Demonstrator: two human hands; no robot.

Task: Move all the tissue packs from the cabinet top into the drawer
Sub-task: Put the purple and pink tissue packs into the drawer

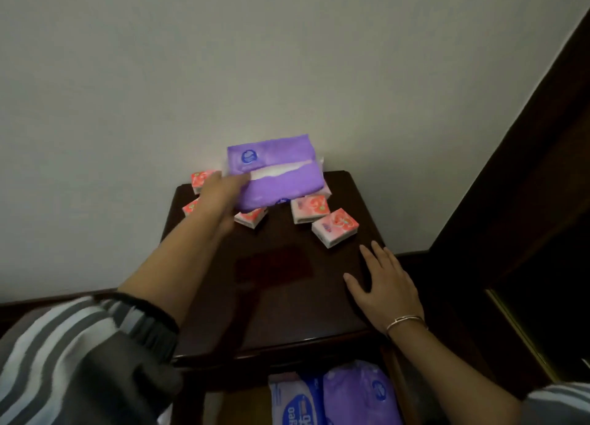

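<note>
My left hand (223, 197) grips the left end of a large purple tissue pack (277, 175) and holds it tilted above the back of the dark wooden cabinet top (287, 284). Several small pink pocket tissue packs lie around it, among them one (335, 227) at the right, one (310, 208) beside it and one (203, 179) at the back left. My right hand (383, 289) rests flat with fingers spread on the cabinet's right side, holding nothing. Below the front edge the open drawer (396, 386) holds a purple pack (360, 392) and a blue pack (297, 405).
A plain grey wall stands right behind the cabinet. Dark wooden furniture (526, 201) rises at the right. My striped sleeve (79, 360) fills the lower left corner.
</note>
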